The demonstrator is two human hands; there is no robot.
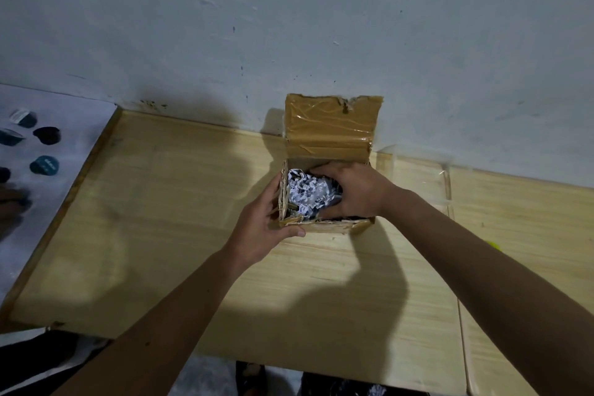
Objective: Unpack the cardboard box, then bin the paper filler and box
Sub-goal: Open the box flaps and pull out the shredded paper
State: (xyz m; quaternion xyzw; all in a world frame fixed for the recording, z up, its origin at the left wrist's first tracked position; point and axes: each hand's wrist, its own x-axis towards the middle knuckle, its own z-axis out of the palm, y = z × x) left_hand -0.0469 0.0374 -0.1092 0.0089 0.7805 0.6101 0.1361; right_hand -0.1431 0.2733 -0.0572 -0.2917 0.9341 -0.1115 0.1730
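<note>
Both hands at the open box on the table, the right one down in the paper filler.

Nearest, two bare forearms reach forward over the pale wooden table. The left hand grips the box at its near left corner, thumb along the front wall, fingers curled round the left side. The right hand is inside the box, fingers curled into the filler, a crumpled mass of white printed paper; what lies under it is hidden. The box stands near the table's far edge, its taped flap upright against the wall. Far left, dark round objects lie on a white surface.
</note>
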